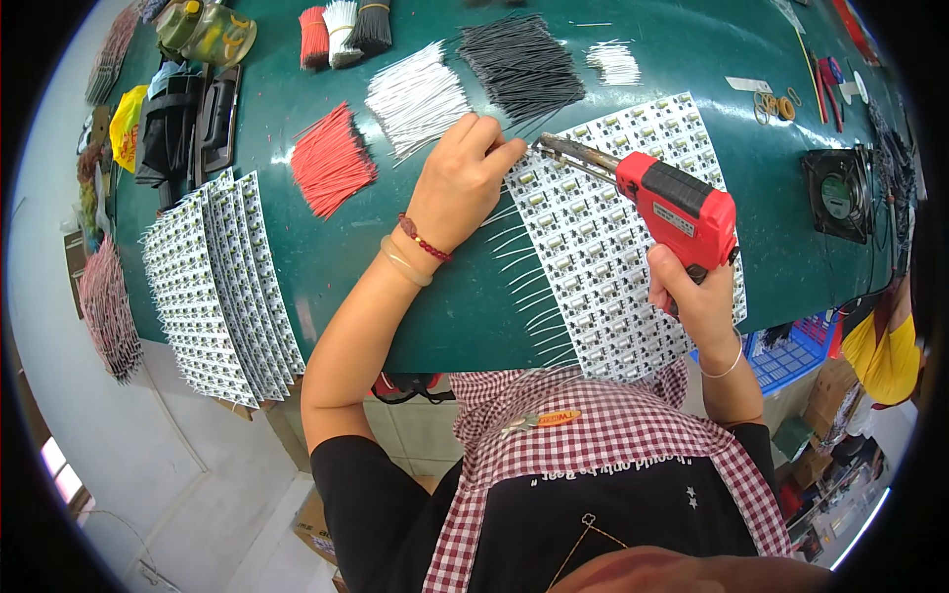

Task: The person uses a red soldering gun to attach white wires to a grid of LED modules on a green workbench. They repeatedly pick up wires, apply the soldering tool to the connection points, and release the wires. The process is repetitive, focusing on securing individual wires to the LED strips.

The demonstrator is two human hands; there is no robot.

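My right hand (689, 294) is wrapped around the handle of a red and black soldering gun (675, 203). The gun's metal tip reaches the upper left corner of a white circuit board panel (633, 247) covered in small components. Right beside that tip, my left hand (468, 178) is closed in a pinch on what looks like a thin wire, mostly hidden by the fingers. White wires (539, 303) stick out in a row from the panel's left edge. Beyond the left hand lie a white wire pile (417, 97) and a black wire pile (521, 67).
Red wires (333, 160) lie on the green table (435, 331). More circuit panels (213, 296) are stacked at left. Bundled wires (341, 32) and a short white wire pile (614, 63) sit farther back. A black fan (837, 196) stands right; a blue basket (791, 354) is below.
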